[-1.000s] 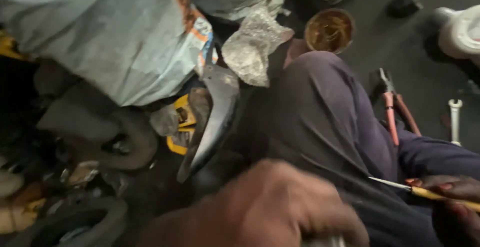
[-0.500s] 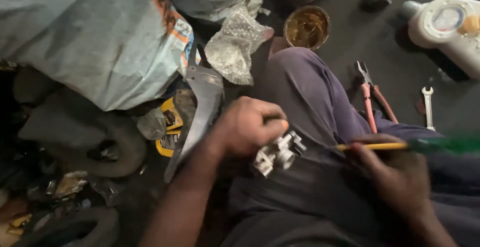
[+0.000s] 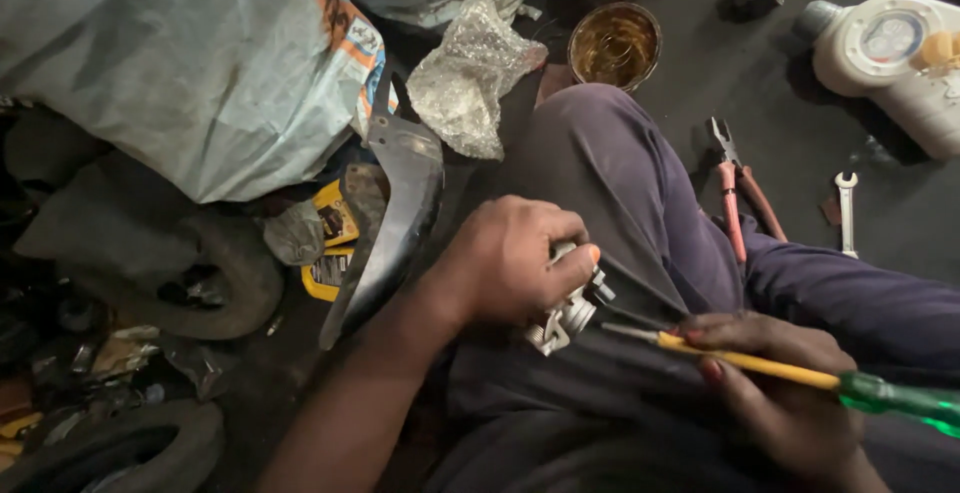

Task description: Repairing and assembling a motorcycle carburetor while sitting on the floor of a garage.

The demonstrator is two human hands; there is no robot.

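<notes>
The person wore dark purplish-grey trousers point(image 3: 620, 183), the cloth creased over the knee and thigh. The left forearm point(image 3: 360, 393) was bare, with no sleeve, watch or glove. The left hand point(image 3: 510, 258) and right hand point(image 3: 790, 403) were ungloved, with no rings showing

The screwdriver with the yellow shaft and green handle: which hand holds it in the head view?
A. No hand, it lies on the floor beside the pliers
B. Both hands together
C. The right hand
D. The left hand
C: the right hand holds the screwdriver, its tip toward the small metal part that the left hand holds.
</notes>
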